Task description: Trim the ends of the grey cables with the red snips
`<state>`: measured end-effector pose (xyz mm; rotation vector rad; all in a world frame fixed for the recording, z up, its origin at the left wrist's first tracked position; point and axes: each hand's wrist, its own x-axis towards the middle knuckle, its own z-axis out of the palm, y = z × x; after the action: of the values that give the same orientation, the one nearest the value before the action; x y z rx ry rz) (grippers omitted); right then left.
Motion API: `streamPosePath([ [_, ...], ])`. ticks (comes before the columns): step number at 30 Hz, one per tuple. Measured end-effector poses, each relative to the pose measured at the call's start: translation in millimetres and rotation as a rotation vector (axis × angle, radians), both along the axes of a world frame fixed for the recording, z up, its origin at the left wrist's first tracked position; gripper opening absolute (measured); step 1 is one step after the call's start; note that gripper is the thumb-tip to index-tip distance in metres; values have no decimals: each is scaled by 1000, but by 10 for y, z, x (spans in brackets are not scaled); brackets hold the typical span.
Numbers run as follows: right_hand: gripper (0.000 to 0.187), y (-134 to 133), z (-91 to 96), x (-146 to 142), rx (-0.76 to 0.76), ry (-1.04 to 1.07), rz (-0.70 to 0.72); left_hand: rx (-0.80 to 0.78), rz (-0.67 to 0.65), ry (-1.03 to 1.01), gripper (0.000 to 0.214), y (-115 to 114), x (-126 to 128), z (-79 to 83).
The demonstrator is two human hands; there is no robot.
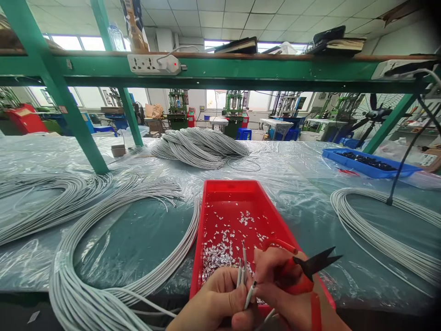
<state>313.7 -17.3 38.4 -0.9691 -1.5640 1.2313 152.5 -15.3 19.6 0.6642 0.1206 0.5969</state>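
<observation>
My left hand (213,301) is closed around a few grey-white cable ends (242,271) that stick up over the red tray (227,195). My right hand (285,287) grips red-handled snips (312,266) whose black blades point right and stand slightly apart, and its fingertips pinch another cable end (250,294). Both hands sit at the tray's near end. Silvery foil scraps (223,250) litter the tray floor.
Large coils of grey cable lie at left (86,276), far left (41,197), right (382,230) and in a bundle at the back (200,147). A blue tray of black parts (368,163) sits far right. Green shelf posts (58,87) rise from the plastic-covered bench.
</observation>
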Motion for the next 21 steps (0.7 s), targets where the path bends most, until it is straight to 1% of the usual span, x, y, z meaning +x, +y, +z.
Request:
streamPosePath([
  [2,13,-8,85,48,-18,-46,46,16,-11,38,37,-4,14,-11],
  [3,13,-9,125,78,-1,-73,72,32,-9,47,39,-4,28,-28],
  [5,12,-1,188,137,90,-147,73,50,5,48,42,-4,58,-68],
  [7,8,11,217,172,186,-227,60,50,40,8,41,-1,76,-93],
  [8,6,15,218,174,196,-238,55,51,57,-19,38,1,75,-95],
  [10,7,6,198,140,155,-193,85,45,68,-62,30,7,53,-80],
  [11,6,-10,180,105,113,-146,68,38,62,-72,27,11,34,-64],
  [12,5,-33,161,63,77,-96,15,28,47,-66,27,15,14,-46],
  [15,8,-104,110,-62,44,6,-203,-45,12,-60,30,23,-33,3],
  [16,7,-114,99,-86,48,24,-248,-67,7,-69,32,25,-40,12],
  [18,4,-98,90,-95,142,-33,-222,-99,5,-94,33,24,-44,14],
  [21,3,-18,113,-42,361,-236,-141,-131,8,-99,27,19,-36,-11],
])
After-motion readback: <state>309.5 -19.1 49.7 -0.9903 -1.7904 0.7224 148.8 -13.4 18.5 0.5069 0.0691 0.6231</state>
